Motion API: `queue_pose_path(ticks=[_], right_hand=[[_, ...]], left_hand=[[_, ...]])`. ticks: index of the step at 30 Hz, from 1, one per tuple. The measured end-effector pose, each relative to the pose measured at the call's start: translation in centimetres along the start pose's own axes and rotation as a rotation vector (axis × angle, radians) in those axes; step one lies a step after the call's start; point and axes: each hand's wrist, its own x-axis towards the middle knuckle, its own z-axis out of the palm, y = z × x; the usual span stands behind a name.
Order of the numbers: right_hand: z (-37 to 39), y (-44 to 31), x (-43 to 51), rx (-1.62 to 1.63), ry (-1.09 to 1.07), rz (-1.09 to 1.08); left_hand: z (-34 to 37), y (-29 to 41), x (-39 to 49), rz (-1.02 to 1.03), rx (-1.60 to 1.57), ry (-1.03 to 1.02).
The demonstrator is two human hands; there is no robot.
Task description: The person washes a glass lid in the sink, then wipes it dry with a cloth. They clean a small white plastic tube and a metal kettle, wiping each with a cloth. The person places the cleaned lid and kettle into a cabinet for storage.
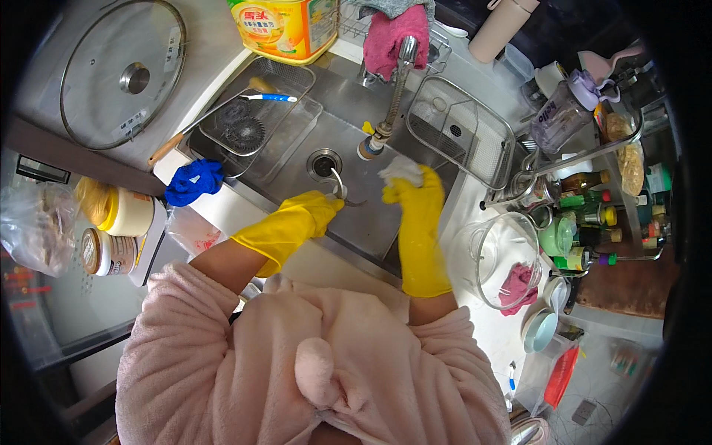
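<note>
Both hands wear yellow rubber gloves over a stainless steel sink (356,231). My left hand (311,214) is closed on a small pale utensil with a thin white handle (337,179), near the drain (324,164); its exact kind is unclear. A thin metal piece shows just right of my fingertips. My right hand (417,192) grips a whitish, crumpled cloth or foam-like wad (401,170) on the sink's right side. Between and above the hands hangs the flexible faucet hose (392,111), its spout end (369,149) over the basin; I cannot tell whether water runs.
A wire basket with scouring pads (243,133) and a blue-white brush (271,98) lies at the sink's left. Another wire basket (489,161) rests at its right. A blue cloth (194,182), a glass lid (94,72), a detergent jug (283,28) and a glass bowl (506,258) surround the sink.
</note>
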Motion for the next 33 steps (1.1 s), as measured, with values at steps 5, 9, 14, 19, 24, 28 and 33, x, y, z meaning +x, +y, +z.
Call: queue_pose_path(ticks=[5,9,14,19,24,28,33], right_hand=[[-1.7,-3.0,0.5,0.202,0.111,0.017],[-1.8,-0.7,-1.2,0.209,0.062,0.109],[0.6,1.5,-3.4,0.124,-0.167,0.037],[3.0,-1.2,-4.1,-0.487,-0.241,0.206],[4.7,-1.6,-2.7,-0.569,-0.151,0.47],[4.6,3.1,-2.7,-0.611,0.0,0.257],[5.2,3.5,-3.1,-0.557,0.137,0.134]], left_hand=[[-1.8,0.2,0.3,-0.169,-0.069,-0.142],[-2.1,1.6,-0.1,-0.291,-0.368,-0.059],[-0.4,0.7,1.8,-0.24,-0.143,-0.004],[1.8,1.7,1.0,0.145,0.113,0.403],[2.0,3.5,0.0,0.093,0.464,0.331],[2.3,3.4,0.6,0.071,0.494,0.326],[2.9,2.8,0.7,0.126,0.485,0.432]])
